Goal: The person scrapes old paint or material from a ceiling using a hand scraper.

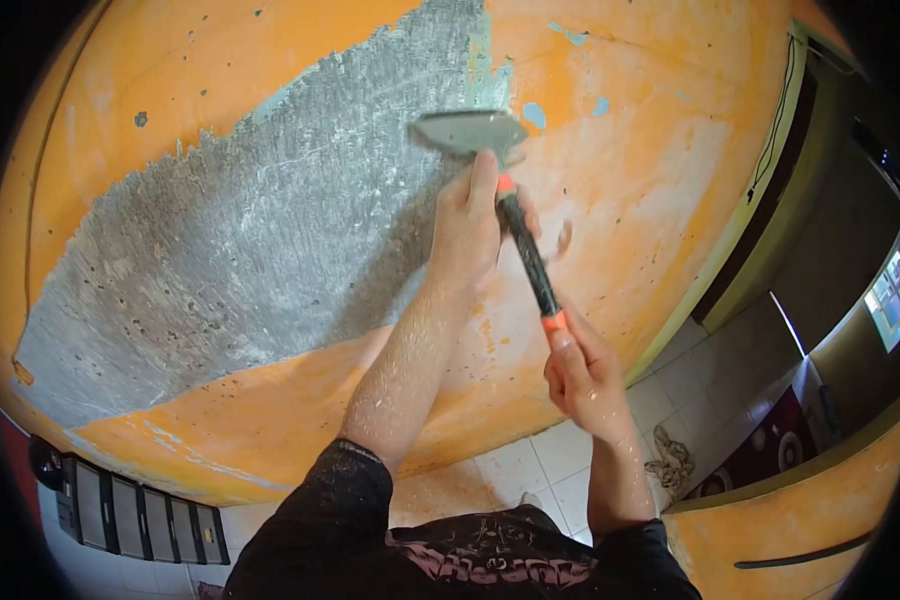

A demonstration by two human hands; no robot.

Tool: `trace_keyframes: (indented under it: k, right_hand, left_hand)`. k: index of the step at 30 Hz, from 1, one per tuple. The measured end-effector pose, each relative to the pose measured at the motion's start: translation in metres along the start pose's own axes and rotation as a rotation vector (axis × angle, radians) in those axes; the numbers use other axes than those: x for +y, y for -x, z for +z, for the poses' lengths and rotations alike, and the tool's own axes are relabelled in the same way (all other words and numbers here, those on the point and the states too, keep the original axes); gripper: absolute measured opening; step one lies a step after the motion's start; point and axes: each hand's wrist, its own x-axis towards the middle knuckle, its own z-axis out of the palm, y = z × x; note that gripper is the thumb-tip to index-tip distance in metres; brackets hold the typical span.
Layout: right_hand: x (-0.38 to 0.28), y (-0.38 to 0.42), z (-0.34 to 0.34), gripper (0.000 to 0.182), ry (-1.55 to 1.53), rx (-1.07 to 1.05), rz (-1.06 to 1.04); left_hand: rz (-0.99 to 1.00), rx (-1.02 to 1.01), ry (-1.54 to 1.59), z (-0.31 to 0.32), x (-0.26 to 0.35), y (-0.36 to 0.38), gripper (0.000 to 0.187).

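Note:
A long-handled scraper (526,245) with a wide flat metal blade is in both hands against the wall. Its blade lies at the border between the bare grey patch (260,230) and the orange paint (640,190), where some pale green paint shows. Near the blade, my left hand (470,225) is closed around the upper shaft, thumb laid along it. My right hand (587,375) grips the lower end of the black and orange handle. A curled paint chip (565,237) hangs in the air right of the shaft. Paint flecks cover both forearms.
A black rack-like object (140,510) stands on the floor at lower left. A crumpled cloth (670,460) lies on the tiles at right, near a dark red patterned mat (770,450). A doorway (760,190) opens at far right. A cord (45,180) runs down the wall's left side.

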Motion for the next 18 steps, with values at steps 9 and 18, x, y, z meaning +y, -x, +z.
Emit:
trace_keyframes:
  k: [9,18]
  right_hand:
    - [-0.026,-0.019,-0.011,0.047,0.032,0.004,-0.001]
    - [-0.043,-0.036,-0.017,0.051,0.085,0.010,-0.057]
  left_hand:
    - [0.089,-0.033,0.013,0.019,0.019,-0.025,0.052]
    - [0.125,-0.069,-0.018,0.024,0.035,-0.050,0.054]
